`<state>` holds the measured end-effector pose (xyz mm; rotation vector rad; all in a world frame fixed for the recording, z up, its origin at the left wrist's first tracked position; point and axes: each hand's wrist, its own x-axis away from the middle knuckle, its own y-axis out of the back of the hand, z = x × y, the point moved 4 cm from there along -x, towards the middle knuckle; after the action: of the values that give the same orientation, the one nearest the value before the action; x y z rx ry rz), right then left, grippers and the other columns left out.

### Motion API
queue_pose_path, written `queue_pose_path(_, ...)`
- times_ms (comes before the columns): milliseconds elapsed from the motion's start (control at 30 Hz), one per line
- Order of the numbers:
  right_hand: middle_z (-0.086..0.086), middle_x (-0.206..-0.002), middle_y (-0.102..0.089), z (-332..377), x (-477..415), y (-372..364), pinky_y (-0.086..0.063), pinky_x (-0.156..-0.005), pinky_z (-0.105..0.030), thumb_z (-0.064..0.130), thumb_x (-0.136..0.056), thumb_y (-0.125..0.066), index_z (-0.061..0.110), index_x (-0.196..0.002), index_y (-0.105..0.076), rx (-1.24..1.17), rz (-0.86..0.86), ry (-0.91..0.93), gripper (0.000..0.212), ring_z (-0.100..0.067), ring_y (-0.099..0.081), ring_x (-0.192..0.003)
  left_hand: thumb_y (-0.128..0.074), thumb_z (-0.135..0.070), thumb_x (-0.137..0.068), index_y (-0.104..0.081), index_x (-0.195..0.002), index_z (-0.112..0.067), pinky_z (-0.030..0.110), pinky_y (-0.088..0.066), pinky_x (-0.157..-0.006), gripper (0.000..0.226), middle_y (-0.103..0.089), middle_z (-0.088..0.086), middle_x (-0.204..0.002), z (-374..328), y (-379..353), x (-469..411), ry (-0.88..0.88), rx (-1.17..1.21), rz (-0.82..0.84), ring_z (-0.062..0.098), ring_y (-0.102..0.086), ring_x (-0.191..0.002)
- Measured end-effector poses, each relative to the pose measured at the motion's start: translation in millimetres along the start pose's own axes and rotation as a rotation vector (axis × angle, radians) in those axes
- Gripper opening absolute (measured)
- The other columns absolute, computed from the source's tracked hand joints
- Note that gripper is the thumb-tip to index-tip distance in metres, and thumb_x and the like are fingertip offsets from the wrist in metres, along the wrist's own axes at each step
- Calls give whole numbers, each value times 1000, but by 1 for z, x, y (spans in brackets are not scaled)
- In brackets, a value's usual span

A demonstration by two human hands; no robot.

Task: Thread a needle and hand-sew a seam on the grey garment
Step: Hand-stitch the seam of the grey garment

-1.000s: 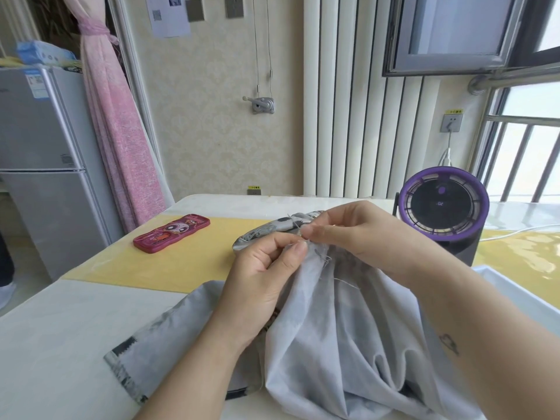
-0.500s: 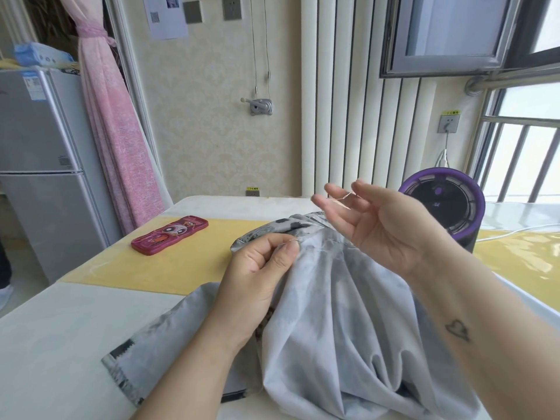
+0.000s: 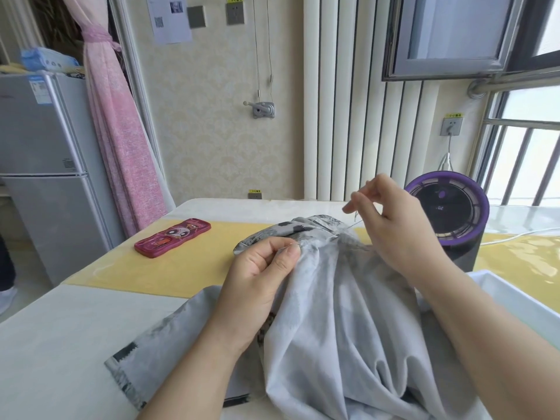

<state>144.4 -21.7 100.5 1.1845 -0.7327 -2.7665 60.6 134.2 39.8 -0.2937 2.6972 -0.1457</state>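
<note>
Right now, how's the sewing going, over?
Left hand pinches grey garment fold. Right hand pinches thread, held above the seam. Nothing blocking.

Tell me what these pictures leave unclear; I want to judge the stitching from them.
Head view only.
Needle: too small; just the thread shows as a fine line below the right hand.
Stitches at the seam: hidden by the left hand pinching the grey garment.
Garment's near part: cut off by the bottom edge.

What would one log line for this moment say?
phase: stitching seam | left hand: pinches grey garment edge | right hand: pinches needle, raised above seam | thread: runs to fabric
</note>
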Motion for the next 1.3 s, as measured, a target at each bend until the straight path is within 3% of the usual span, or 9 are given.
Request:
queue_pose_path(167,11,-81,-70,24,7,-10,-40,-68,-11,21,-96,-49,13,-84,-53,-114,141,78,15,-1,-59,-83,-61,-28,-78,-73,-80,-27,29,-48,-80,13,-68,4,-85,1,0,0,3,25,-1,17,-60,-85)
queue_pose_path(300,10,-62,-60,32,19,-27,-39,-61,-22,25,-97,-47,21,-83,-46,-87,299,167,14,-6,-54,-65,-59,-26,-80,-73,-82,-26,26,-50,-79,14,-70,4,-88,0,-1,0,1,44,48,15,-63,-87)
queue_pose_path(367,13,-52,-51,28,19,-30,-30,-52,-20,26,-97,-45,23,-82,-42,-4,337,191,16,-7,-46,-56,-60,-26,-82,-73,-81,-25,20,-49,-76,13,-70,1,-85,-2,-1,0,-23,-1,64,10,-62,-83)
queue_pose_path(467,20,-51,-51,20,16,-26,-32,-52,-19,25,-98,-45,21,-83,-40,61,380,190,16,-6,-45,-52,-68,-30,-81,-69,-79,-18,12,-45,-68,12,-65,-8,-73,-3,1,-1,-53,-119,37,4,-56,-71)
queue_pose_path(667,10,-54,-51,19,13,-15,-37,-54,-15,23,-97,-49,21,-84,-49,165,496,110,13,-3,-46,-52,-63,-17,-82,-67,-81,-18,7,-42,-71,4,-68,-18,-73,-3,-1,0,-95,-250,20,-7,-60,-74)
queue_pose_path(767,12,-84,-62,21,7,-8,-41,-66,-12,19,-94,-54,24,-95,-66,302,464,153,14,-4,-54,-78,-63,-9,-85,-66,-81,-18,6,-41,-71,10,-68,-19,-72,-3,0,-1,-105,-265,10,-9,-60,-74)
queue_pose_path(933,12,-94,-62,25,7,-8,-37,-82,-24,21,-93,-57,28,-102,-69,483,483,238,16,-11,-43,-95,-63,-11,-85,-67,-81,-19,7,-42,-72,11,-69,-16,-75,-3,2,-1,-109,-294,-5,-6,-61,-76)
queue_pose_path(1167,19,-80,-58,29,7,-5,-34,-68,-2,13,-90,-60,24,-94,-72,326,479,205,17,2,-45,-76,-63,-12,-86,-69,-81,-19,11,-44,-71,10,-70,-10,-76,-2,5,-2,-69,-242,-43,-1,-61,-74)
queue_pose_path(1300,20,-75,-57,31,8,-6,-37,-64,-2,9,-88,-61,24,-87,-71,270,498,166,18,8,-51,-68,-62,-14,-85,-69,-82,-17,11,-45,-71,8,-70,-8,-76,-2,5,-2,-45,-199,-39,0,-62,-75)
